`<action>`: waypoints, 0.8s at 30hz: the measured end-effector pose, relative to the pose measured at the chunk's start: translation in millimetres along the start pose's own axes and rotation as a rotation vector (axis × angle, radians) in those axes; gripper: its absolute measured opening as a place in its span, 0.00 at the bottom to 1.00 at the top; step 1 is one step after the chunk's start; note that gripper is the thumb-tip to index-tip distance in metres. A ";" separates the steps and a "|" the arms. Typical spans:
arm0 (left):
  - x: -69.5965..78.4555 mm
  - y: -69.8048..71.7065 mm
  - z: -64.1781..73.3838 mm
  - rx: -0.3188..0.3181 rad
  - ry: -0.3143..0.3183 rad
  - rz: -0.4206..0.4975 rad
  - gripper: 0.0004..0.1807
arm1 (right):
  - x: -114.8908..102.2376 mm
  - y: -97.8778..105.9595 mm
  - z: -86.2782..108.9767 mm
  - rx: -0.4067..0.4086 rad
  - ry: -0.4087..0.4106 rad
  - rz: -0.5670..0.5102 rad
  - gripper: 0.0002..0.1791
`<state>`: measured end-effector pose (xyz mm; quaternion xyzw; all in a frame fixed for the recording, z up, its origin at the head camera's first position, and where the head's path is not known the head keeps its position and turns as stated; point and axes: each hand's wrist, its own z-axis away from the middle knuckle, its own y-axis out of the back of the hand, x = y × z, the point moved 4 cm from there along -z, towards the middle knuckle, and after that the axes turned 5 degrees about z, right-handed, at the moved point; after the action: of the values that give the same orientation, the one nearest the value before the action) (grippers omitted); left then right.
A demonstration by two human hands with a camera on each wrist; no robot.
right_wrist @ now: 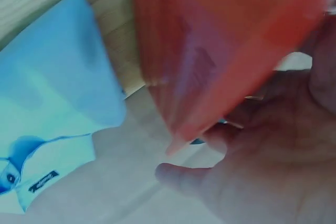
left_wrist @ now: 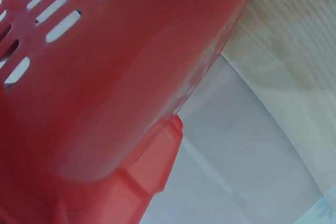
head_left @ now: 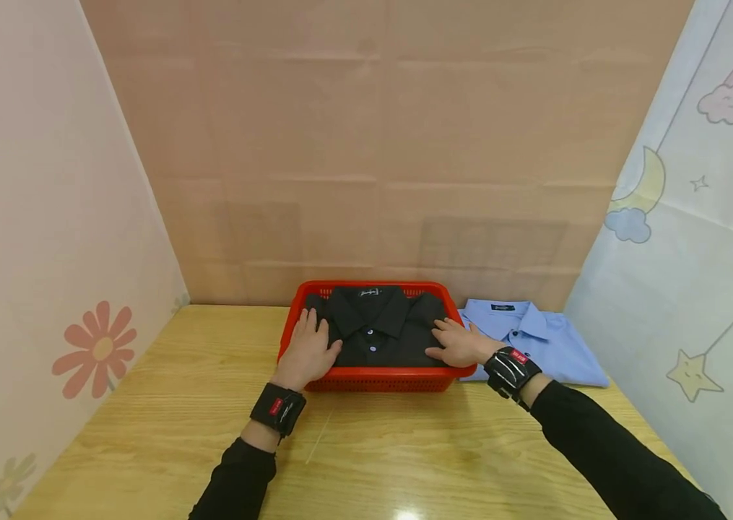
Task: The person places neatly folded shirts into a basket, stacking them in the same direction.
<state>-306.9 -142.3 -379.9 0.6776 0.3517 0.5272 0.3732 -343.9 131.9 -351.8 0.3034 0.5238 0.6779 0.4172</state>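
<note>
A folded black collared shirt [head_left: 369, 339] lies in a red plastic basket [head_left: 379, 381] near the back of the table. My left hand [head_left: 304, 354] reaches over the basket's left rim, its straight fingers resting on the shirt's left side. On the opposite side my right hand [head_left: 460, 343] crosses the right rim, with extended fingers on the shirt's right edge. In the right wrist view the right hand [right_wrist: 262, 166] appears beside the tilted-looking basket wall [right_wrist: 210, 66]. Only the slotted basket [left_wrist: 121, 93] shows large in the left wrist view; the left hand is out of sight there.
A folded light blue shirt [head_left: 561, 347] lies on the wooden table [head_left: 210, 404], right of the basket and partly behind the right hand. A brown paper-like back wall [head_left: 366, 159] rises behind, with patterned panels [head_left: 67, 238] at both sides.
</note>
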 end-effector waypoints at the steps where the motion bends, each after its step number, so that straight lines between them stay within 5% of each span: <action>1: 0.9 0.0 -0.3 -0.009 -0.011 -0.022 0.34 | 1.1 -1.1 0.8 -0.003 0.005 0.015 0.34; 12: 1.6 -4.6 1.8 -0.122 -0.032 -0.070 0.33 | 3.2 -7.7 -3.4 -0.041 0.042 -0.011 0.33; 24: 2.1 -5.5 3.5 -0.116 -0.059 -0.029 0.31 | 1.8 -12.5 -2.0 0.022 0.032 -0.049 0.31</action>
<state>-303.6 -138.4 -384.3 0.6649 0.3192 0.5208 0.4298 -343.3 133.9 -364.5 0.2842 0.5453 0.6662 0.4219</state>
